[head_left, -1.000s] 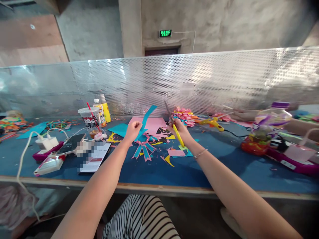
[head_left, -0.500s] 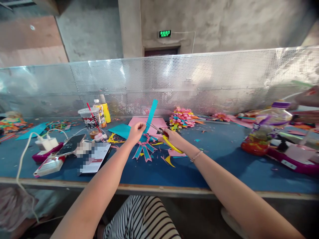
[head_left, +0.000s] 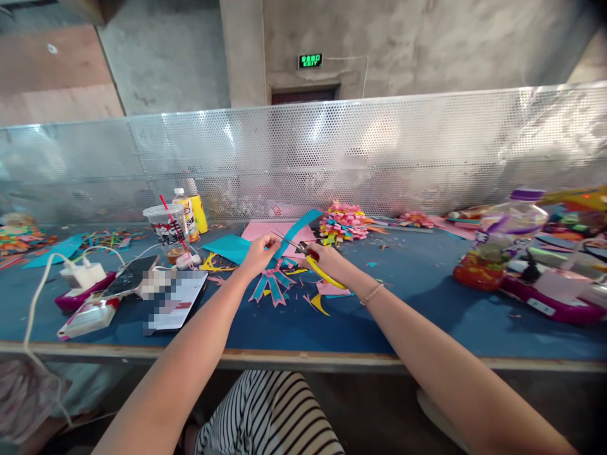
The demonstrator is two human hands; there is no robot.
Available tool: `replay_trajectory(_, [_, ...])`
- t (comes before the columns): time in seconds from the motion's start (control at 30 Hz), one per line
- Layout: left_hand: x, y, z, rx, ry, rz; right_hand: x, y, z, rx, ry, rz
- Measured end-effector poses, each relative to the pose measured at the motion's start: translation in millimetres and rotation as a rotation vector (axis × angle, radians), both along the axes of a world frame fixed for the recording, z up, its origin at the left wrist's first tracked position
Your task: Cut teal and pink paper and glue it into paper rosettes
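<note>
Pinched in my left hand (head_left: 262, 253) is a blue paper strip (head_left: 301, 226), whose long end leans up and to the right. My right hand (head_left: 327, 262) grips yellow-handled scissors (head_left: 321, 273), with the blades pointing left and lying across the strip near my left fingers. Whether the blades have cut into it I cannot tell. Just below my hands, blue-and-pink paper ribbon pieces (head_left: 272, 287) lie fanned out on the blue table (head_left: 379, 328). Behind the hands are a pink paper sheet (head_left: 253, 230) and a blue paper sheet (head_left: 227, 248).
A heap of pink and yellow paper pieces (head_left: 344, 222) sits beyond my right hand. On the left are a plastic cup (head_left: 165, 230), a drink bottle (head_left: 183, 212), a phone (head_left: 130, 276) and a tablet (head_left: 177, 303). A large bottle (head_left: 497, 243) stands right, before a perforated metal screen (head_left: 303, 158).
The blue strip's free end has tipped down to the right and now bends. My hands have barely moved. Another person's hand at the far right has left view.
</note>
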State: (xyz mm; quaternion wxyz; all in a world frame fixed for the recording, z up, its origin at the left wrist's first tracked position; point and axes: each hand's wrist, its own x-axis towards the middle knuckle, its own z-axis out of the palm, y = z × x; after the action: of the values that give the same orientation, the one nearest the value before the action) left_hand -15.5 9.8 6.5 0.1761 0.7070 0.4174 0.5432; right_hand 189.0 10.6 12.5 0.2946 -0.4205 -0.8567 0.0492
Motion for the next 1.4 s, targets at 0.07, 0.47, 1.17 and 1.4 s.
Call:
replay_trajectory(0.07, [-0.4,0.3,0.0,0.010,0.008,0.005,0.0,-2.4,2.0,-0.004,0.004,-0.004])
replay_trajectory(0.47, [0.1,0.8,1.9,0.002,0.103,0.003,1.9,3.2,-0.2,0.027,-0.069,-0.012])
replay_trajectory(1.17, [-0.1,3.2,-3.2,-0.131,0.128,-0.030,4.8,4.0,-2.9,0.122,-0.288,-0.078])
replay_trajectory(1.4, [-2.5,3.3,-5.6,-0.186,0.076,0.042,16.2,18.4,-1.5,0.125,-0.304,-0.166])
